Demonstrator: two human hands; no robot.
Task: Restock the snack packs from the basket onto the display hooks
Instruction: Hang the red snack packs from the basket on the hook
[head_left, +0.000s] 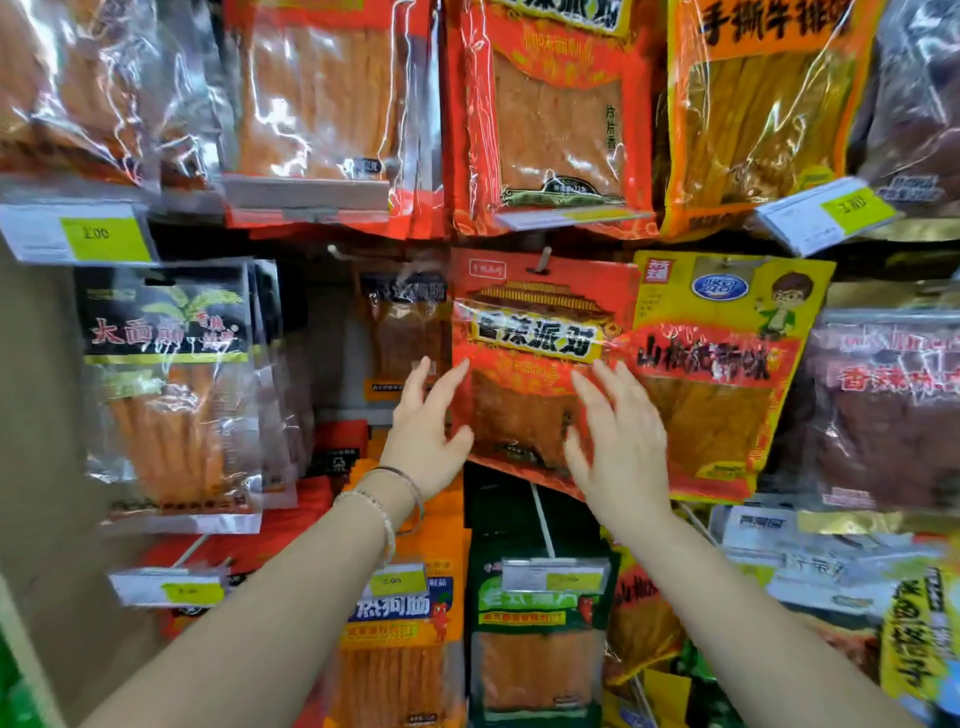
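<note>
Left hand: open, fingers straight and spread, fingertips up toward 12 o'clock, gripping nothing. Index tip and thumb lie at the left edge of the red snack pack; whether they touch cannot be told. Two bracelets on the left wrist. Right hand: also open, fingers extended and slightly blurred, covering the pack's lower right corner, holding nothing; contact with the film cannot be told. The red snack pack hangs between the two hands, in the middle row of the display, its top hole on a display hook whose tip sticks out at 12 o'clock. Long axis runs near vertical, header up, printed face toward the camera; the pack sits a little askew, with the bottom edge dropping toward 5 o'clock. At 3 o'clock a yellow pack hangs just beside it, with the red pack's right edge overlapping it. At 9 o'clock a dark-topped pack hangs further back, and beyond it a black pack. At 12 o'clock the upper row's packs and a price tag overhang the hook closely. At 6 o'clock are a green pack and an orange pack.
</note>
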